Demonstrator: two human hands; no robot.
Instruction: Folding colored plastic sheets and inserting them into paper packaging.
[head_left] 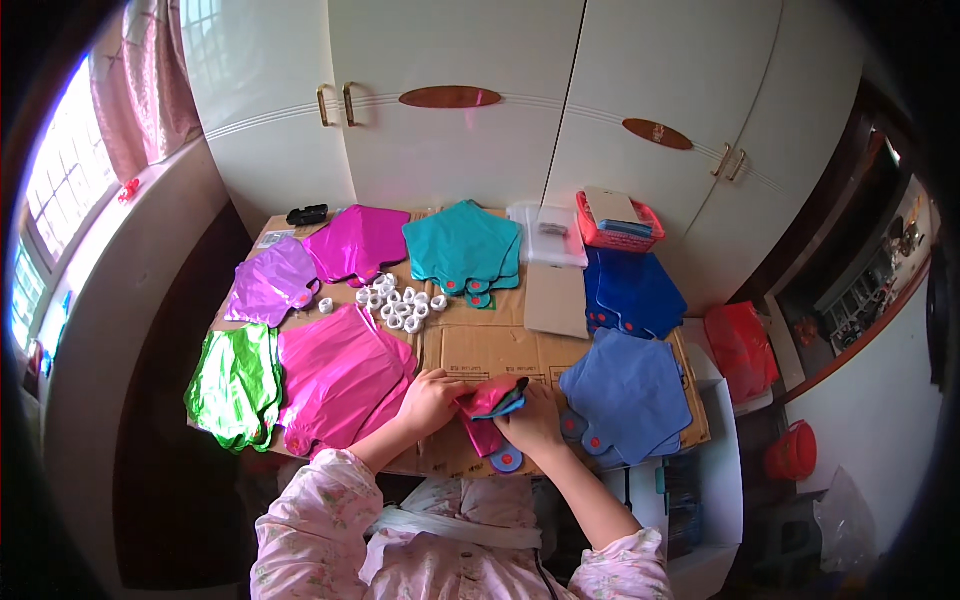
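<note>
Near the front edge of the cardboard-covered table, my two hands hold a folded bundle of flat foil balloons, with pink, red, blue and dark layers showing. My left hand pinches its left end. My right hand is wrapped round the right side, and some of its fingers are hidden. A pink strip and a round blue tab with a red spot hang below. Left of my hands lies a stack of pink foil balloons; to the right is a slate-blue stack.
Around the cardboard lie green, lilac, magenta, teal and dark blue foil stacks. Several small white coils sit mid-table. A red basket and clear box stand at the back, before white cabinets.
</note>
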